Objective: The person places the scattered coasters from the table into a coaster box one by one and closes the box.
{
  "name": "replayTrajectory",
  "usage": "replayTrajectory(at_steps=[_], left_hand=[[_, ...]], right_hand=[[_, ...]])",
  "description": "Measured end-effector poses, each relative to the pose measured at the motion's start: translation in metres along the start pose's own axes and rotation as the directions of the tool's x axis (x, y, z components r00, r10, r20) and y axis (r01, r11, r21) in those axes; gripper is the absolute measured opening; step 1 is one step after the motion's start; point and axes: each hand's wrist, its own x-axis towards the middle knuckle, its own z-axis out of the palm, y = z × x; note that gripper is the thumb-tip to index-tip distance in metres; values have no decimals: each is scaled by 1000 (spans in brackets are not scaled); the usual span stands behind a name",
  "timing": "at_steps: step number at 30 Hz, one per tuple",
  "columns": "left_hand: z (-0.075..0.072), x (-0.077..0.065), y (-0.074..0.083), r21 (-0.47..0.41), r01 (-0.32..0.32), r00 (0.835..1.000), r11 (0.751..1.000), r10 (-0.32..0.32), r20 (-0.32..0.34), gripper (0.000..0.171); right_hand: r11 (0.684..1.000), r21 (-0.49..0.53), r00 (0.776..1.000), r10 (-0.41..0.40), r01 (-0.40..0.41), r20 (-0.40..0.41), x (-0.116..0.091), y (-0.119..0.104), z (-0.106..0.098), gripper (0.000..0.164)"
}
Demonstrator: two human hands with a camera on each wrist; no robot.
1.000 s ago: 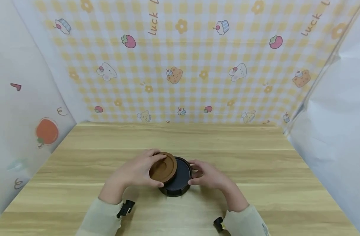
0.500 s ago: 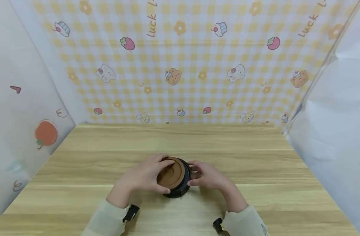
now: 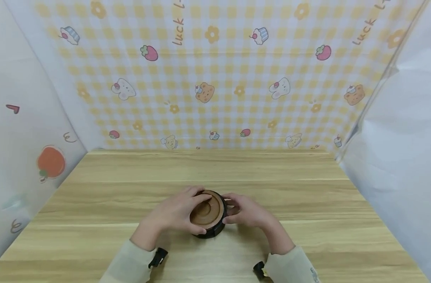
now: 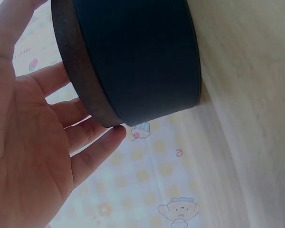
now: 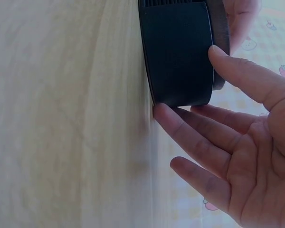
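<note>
A round brown wooden coaster [image 3: 209, 210] with ring grooves lies over the top of a round black coaster holder [image 3: 215, 230]. My left hand [image 3: 175, 212] grips the coaster by its rim, thumb at the near side and fingers at the far side. In the left wrist view the coaster's edge [image 4: 80, 71] stands out above the holder's dark wall [image 4: 142, 61]. From the right, my right hand [image 3: 248, 213] holds the holder's side. The right wrist view has the thumb [image 5: 221, 51] at the holder's upper edge and fingers against its wall. A slot with stacked dark edges [image 5: 171, 2] shows there.
The holder stands on a wood-grain table [image 3: 279, 177]. Behind it rises a yellow checked cloth [image 3: 229, 63] with cartoon prints. White sheets wall off the left [image 3: 28, 86] and right [image 3: 395, 129] sides.
My left hand has moved right with the wooden coaster, from overlapping the holder's left part to lying over nearly all of its top. The right hand keeps its hold on the holder.
</note>
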Motion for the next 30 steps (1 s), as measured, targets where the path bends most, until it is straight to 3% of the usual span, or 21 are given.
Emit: replayTrajectory(at_steps=[18, 24, 30], left_hand=[[6, 4, -5, 25, -31, 1000, 999, 31, 6, 87], [5, -6, -11, -35, -22, 1000, 999, 22, 17, 84], [-9, -32, -30, -36, 20, 999, 999, -21, -32, 75]], right_hand=[[1000, 10, 1000, -18, 18, 8, 3, 4, 0, 66], [1000, -1, 1000, -23, 23, 14, 2, 4, 2, 66], [999, -20, 999, -24, 25, 43, -1, 4, -1, 67]])
